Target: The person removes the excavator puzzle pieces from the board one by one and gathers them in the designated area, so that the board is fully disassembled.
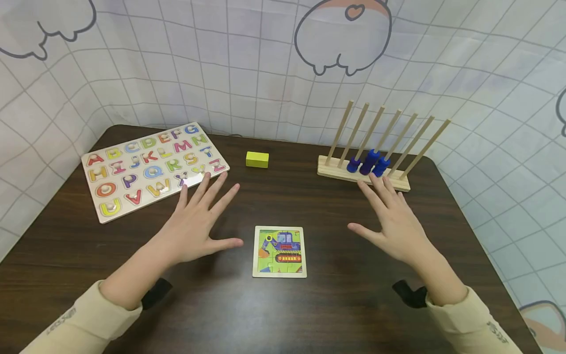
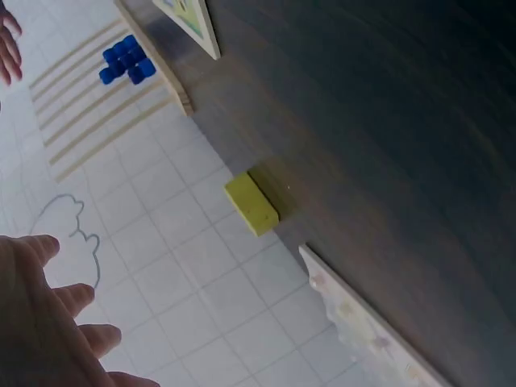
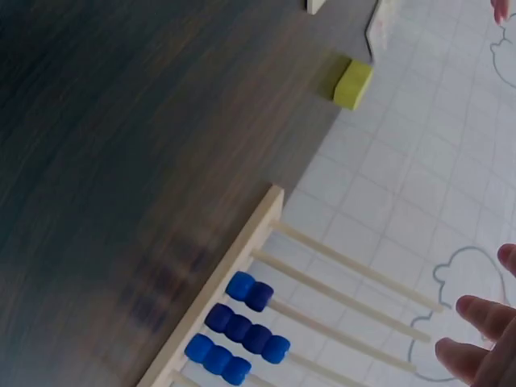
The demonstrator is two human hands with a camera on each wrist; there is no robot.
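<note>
My left hand (image 1: 192, 228) is held with fingers spread, its fingertips overlapping the lower right edge of the alphabet puzzle board (image 1: 146, 169) in the head view. My right hand (image 1: 395, 226) is also spread and holds nothing; its fingertips overlap the front of the wooden bead rack (image 1: 331, 168). That rack has several upright rods, and blue beads (image 3: 247, 332) are stacked on three of them. Between the hands lies a small square jigsaw puzzle (image 1: 280, 251) showing a blue excavator in a pale wooden frame. Behind it sits a yellow block (image 1: 257, 160), also seen in both wrist views.
Everything stands on a dark brown wooden table (image 1: 283, 314). A white grid-patterned cloth (image 1: 261, 73) with cartoon drawings hangs behind the table and along its sides. Dark straps (image 1: 410, 294) show at the wrists, beside beige sleeves (image 1: 468, 324).
</note>
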